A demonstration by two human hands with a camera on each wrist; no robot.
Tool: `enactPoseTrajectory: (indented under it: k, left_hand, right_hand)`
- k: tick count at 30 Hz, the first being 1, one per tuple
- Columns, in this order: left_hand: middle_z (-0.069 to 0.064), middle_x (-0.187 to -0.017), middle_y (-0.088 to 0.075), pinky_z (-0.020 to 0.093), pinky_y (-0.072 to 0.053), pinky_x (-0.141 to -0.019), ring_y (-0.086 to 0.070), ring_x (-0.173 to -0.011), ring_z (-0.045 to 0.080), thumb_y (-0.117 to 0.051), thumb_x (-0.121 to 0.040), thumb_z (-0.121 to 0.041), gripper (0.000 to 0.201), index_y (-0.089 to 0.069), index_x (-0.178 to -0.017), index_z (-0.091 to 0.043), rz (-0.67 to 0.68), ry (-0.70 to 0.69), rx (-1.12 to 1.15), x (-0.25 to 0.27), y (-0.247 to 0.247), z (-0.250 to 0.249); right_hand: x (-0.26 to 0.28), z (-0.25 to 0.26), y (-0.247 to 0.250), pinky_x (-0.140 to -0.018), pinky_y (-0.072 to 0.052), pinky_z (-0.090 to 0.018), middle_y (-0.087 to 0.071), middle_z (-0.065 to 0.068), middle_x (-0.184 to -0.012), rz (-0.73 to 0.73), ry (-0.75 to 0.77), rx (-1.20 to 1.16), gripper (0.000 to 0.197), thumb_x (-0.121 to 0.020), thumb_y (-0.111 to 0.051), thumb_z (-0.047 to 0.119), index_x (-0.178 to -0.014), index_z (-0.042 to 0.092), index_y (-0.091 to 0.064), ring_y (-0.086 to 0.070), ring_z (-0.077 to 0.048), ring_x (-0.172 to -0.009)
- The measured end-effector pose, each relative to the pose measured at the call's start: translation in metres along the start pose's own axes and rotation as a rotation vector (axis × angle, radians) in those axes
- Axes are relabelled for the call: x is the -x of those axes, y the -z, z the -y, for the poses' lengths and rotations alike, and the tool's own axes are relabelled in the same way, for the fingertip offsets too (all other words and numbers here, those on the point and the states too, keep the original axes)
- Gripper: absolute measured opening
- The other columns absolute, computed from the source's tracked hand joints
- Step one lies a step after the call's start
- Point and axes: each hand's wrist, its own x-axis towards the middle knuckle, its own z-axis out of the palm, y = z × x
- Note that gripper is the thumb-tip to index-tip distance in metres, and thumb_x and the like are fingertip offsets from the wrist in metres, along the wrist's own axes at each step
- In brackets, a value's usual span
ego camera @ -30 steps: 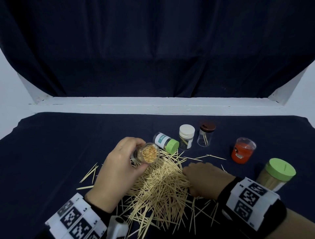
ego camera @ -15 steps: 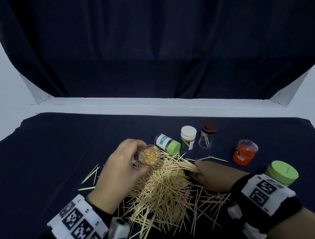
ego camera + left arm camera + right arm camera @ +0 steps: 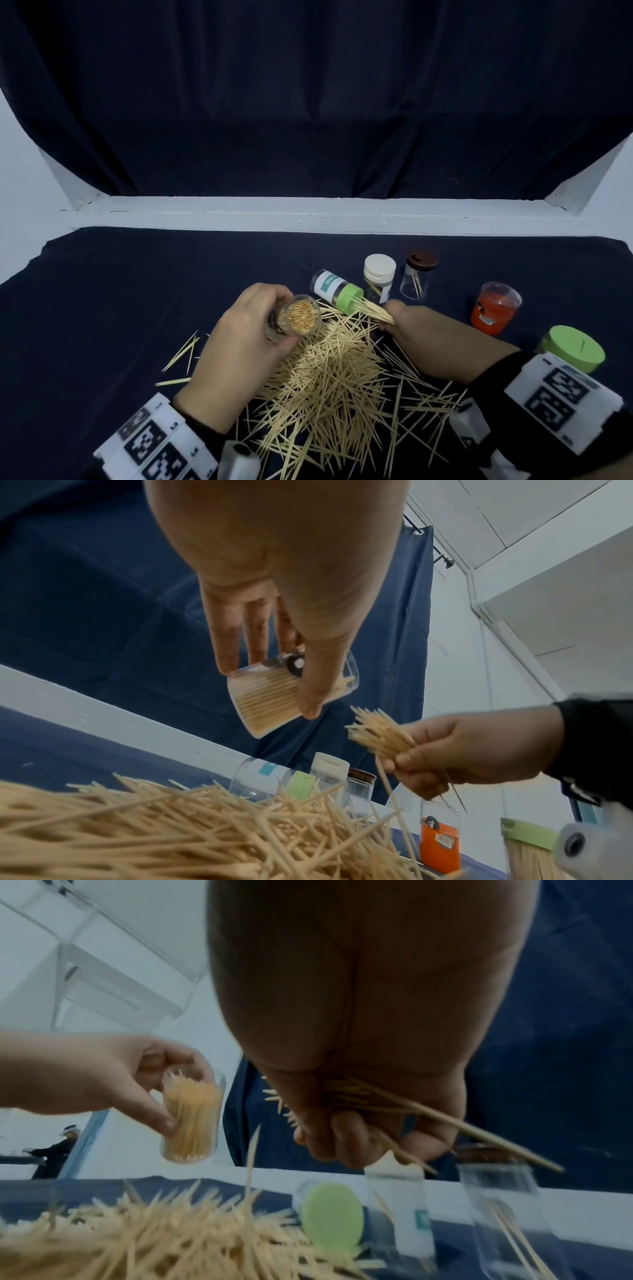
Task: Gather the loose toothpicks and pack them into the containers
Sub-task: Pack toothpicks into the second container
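Head view: my left hand (image 3: pixel 239 346) holds its grip clamped round a clear container (image 3: pixel 297 317), nearly full and tilted mouth toward me, above the middle of the surface (image 3: pixel 102 291). My right hand (image 3: pixel 435 337) clamps a bundle of toothpicks (image 3: pixel 375 310) beside it. The loose pile (image 3: pixel 329 383) lies below, toward the near edge; far and left stretches offer open room.

Left wrist view: the bundle's ends (image 3: pixel 377 731) splay unevenly. I judge they could catch the rim and scatter.

Right wrist view: one stick (image 3: pixel 479 1131) juts from my fist and may drop. The lying green-capped container (image 3: pixel 330 1215) sits close below and could be knocked.
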Motion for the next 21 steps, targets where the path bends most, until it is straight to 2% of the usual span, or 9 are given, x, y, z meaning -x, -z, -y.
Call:
enactPoseTrajectory:
  k: [3, 5, 7, 9, 11, 13, 17, 21]
  left_hand:
    - [-0.017, -0.093, -0.055, 0.016, -0.043, -0.072, -0.053, -0.09, -0.001, -0.083, -0.066, -0.02, 0.04, -0.058, -0.096, -0.03, 0.011, 0.034, 0.011, -0.001, 0.0, 0.0]
    - [-0.017, -0.094, -0.055, 0.018, -0.045, -0.072, -0.053, -0.088, -0.002, -0.083, -0.067, -0.02, 0.04, -0.058, -0.097, -0.03, 0.016, 0.051, 0.009, -0.001, 0.0, -0.001]
    - [-0.017, -0.094, -0.056, 0.022, -0.047, -0.073, -0.054, -0.087, -0.001, -0.082, -0.067, -0.021, 0.039, -0.059, -0.097, -0.03, 0.014, 0.063, 0.005, -0.001, 0.001, -0.002]
    - [-0.016, -0.094, -0.056, 0.024, -0.047, -0.073, -0.054, -0.086, -0.001, -0.082, -0.067, -0.021, 0.039, -0.059, -0.097, -0.03, 0.009, 0.065, -0.005, -0.001, 0.001, -0.003]
    - [-0.016, -0.094, -0.056, 0.025, -0.048, -0.072, -0.054, -0.086, 0.0, -0.081, -0.067, -0.021, 0.039, -0.059, -0.097, -0.029, 0.007, 0.056, -0.02, -0.001, 0.001, -0.004]
    - [-0.016, -0.094, -0.056, 0.026, -0.049, -0.071, -0.054, -0.085, 0.001, -0.082, -0.066, -0.021, 0.04, -0.059, -0.098, -0.029, 0.011, 0.038, -0.035, -0.001, 0.001, -0.004]
    - [-0.018, -0.095, -0.055, 0.028, -0.05, -0.067, -0.055, -0.085, 0.003, -0.083, -0.065, -0.022, 0.043, -0.058, -0.098, -0.031, 0.016, -0.019, -0.08, 0.0, 0.0, -0.006]
    - [-0.017, -0.094, -0.055, 0.022, -0.044, -0.062, -0.055, -0.081, 0.006, -0.084, -0.062, -0.022, 0.045, -0.058, -0.098, -0.029, 0.021, -0.095, -0.14, 0.001, -0.001, -0.007]
  right_hand:
    - [0.0, 0.013, 0.005, -0.064, -0.036, -0.031, -0.045, 0.008, -0.076, -0.099, 0.073, 0.067, 0.017, -0.099, -0.038, 0.014, -0.093, 0.027, -0.029, -0.05, -0.017, -0.071]
    - [0.003, 0.026, 0.009, -0.057, -0.037, -0.032, -0.041, 0.007, -0.07, -0.147, 0.16, 0.116, 0.018, -0.097, -0.039, 0.01, -0.099, 0.026, -0.029, -0.048, -0.015, -0.062]
    - [0.009, 0.04, 0.013, -0.052, -0.035, -0.032, -0.04, 0.006, -0.07, -0.174, 0.211, 0.196, 0.026, -0.094, -0.034, 0.003, -0.111, 0.022, -0.033, -0.043, -0.015, -0.057]
    - [0.013, 0.055, 0.016, -0.051, -0.03, -0.031, -0.047, 0.002, -0.075, -0.267, 0.244, 0.35, 0.043, -0.083, -0.022, -0.004, -0.117, 0.016, -0.039, -0.043, -0.02, -0.058]
    - [0.014, 0.064, 0.015, -0.045, -0.025, -0.028, -0.055, -0.003, -0.065, -0.331, 0.211, 0.421, 0.05, -0.071, -0.02, -0.001, -0.102, 0.009, -0.058, -0.047, -0.022, -0.048]
    - [0.012, 0.067, 0.008, -0.042, -0.02, -0.025, -0.053, -0.003, -0.052, -0.435, 0.225, 0.439, 0.047, -0.069, -0.023, 0.002, -0.083, 0.01, -0.066, -0.048, -0.021, -0.039]
    - [0.009, 0.077, 0.002, -0.044, -0.02, -0.026, -0.049, -0.004, -0.048, -0.524, 0.196, 0.484, 0.039, -0.07, -0.025, 0.002, -0.071, 0.012, -0.063, -0.045, -0.022, -0.037]
    - [0.004, 0.089, 0.0, -0.047, -0.019, -0.028, -0.047, -0.004, -0.047, -0.584, 0.127, 0.467, 0.032, -0.07, -0.028, 0.006, -0.064, 0.015, -0.057, -0.044, -0.022, -0.038]
